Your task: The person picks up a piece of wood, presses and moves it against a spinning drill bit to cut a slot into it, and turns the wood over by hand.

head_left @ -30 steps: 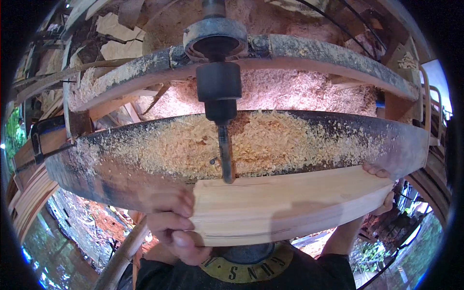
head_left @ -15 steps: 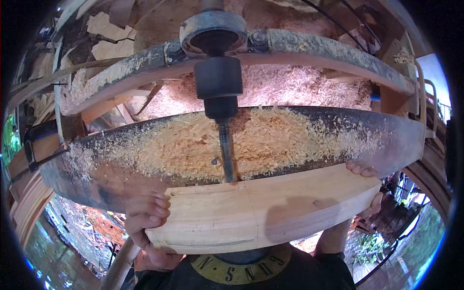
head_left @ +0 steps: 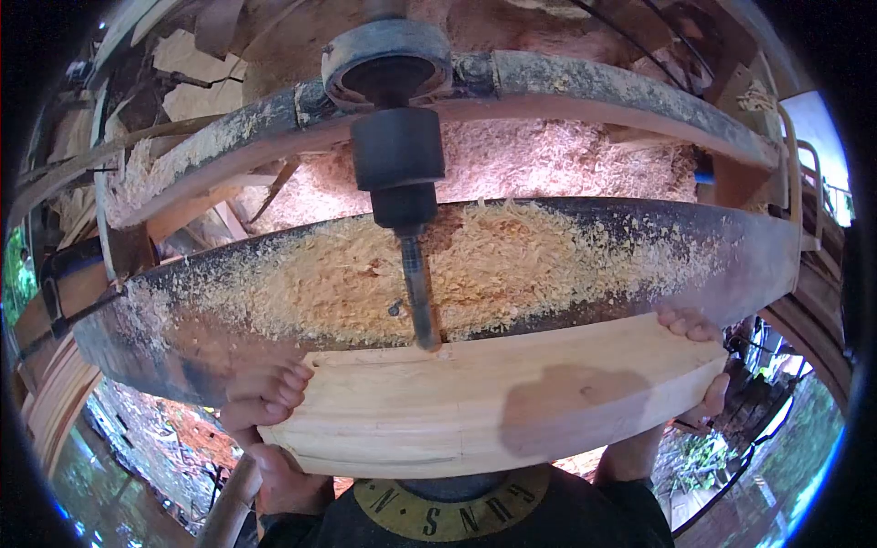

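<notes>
A thick, pale wooden board (head_left: 475,411) spans the space in front of my chest, gripped at both ends. My left hand (head_left: 269,411) wraps round its left end, fingers on the upper edge and thumb underneath. At the right end, my right hand (head_left: 699,365) has its fingers over the top edge and its thumb below. A drill bit (head_left: 417,292) hangs from a dark chuck (head_left: 396,160) and meets the board's far edge, left of its middle. Left of the bit, a narrow groove runs along that edge. Beyond the board lies a dark metal work table (head_left: 731,251).
Wood shavings (head_left: 338,283) are heaped on the table around the bit. A shavings-dusted beam (head_left: 594,91) crosses behind the chuck, with more sawdust (head_left: 566,164) beyond. A round pole (head_left: 230,502) slants up below my left hand.
The chuck and bit sit slightly further left in view, and the board's left end has shifted left with my left hand. Both hands keep their hold, and the bit remains at the far edge.
</notes>
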A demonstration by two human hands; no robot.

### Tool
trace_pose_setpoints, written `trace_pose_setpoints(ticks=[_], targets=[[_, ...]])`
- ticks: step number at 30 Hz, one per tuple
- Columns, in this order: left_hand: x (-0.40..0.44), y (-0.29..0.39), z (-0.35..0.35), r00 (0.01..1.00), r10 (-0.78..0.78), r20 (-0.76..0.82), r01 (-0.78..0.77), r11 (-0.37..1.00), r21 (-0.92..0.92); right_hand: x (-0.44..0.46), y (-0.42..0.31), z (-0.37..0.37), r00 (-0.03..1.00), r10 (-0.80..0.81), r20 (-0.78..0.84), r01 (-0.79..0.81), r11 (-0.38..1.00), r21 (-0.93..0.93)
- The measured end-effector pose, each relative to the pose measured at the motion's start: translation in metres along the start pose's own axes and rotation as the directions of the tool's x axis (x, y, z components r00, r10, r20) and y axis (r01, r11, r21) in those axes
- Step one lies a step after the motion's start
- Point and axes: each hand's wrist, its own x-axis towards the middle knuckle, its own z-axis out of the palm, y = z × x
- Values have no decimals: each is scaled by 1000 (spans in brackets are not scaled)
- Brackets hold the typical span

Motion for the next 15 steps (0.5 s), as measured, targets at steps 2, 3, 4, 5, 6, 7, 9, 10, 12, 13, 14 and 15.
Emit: trace_pose_setpoints(ticks=[2, 3, 4, 5, 6, 7, 9, 10, 12, 13, 14, 15], targets=[[0, -1, 4, 998, -35, -56, 34, 999, -22, -3, -6, 2, 999, -7, -32, 7, 1000, -4], [-1, -10, -4, 999, -37, -37, 34, 997, -76, -5, -8, 4, 998, -17, -53, 17, 1000, 2], [-1, -16, -8, 999, -36, -17, 33, 991, -130, -5, -11, 3, 999, -15, -47, 14, 1000, -11], [-2, -18, -9, 999, -41, -26, 36, 984, -173, -6, -13, 3, 999, -16, -40, 16, 1000, -20], [-1, -19, -6, 998, -46, -34, 38, 976, -217, -6, -13, 4, 999, -12, -35, 11, 999, -32], [-1, -19, -5, 998, -55, -42, 42, 964, -261, -6, -15, 4, 1000, -16, -27, 15, 999, -46], [0, -21, -8, 999, -50, -15, 45, 968, -248, -6, -16, 6, 1000, -16, -5, 16, 997, -73], [1, -21, -9, 999, -48, -6, 45, 970, -238, -3, -18, 5, 1000, -16, -2, 16, 997, -81], [-1, -19, -4, 995, -77, -56, 61, 968, -243, -3, -19, 4, 1000, -14, 7, 15, 994, -108], [-1, -19, -2, 993, -88, -81, 66, 967, -247, -2, -19, 4, 1000, -13, 16, 15, 993, -119], [-1, -19, -3, 993, -93, -69, 73, 965, -252, 0, -21, 4, 1000, -13, 20, 15, 992, -128], [-2, -19, -6, 993, -97, -59, 79, 963, -257, 0, -21, 4, 1000, -15, 25, 19, 990, -137]])
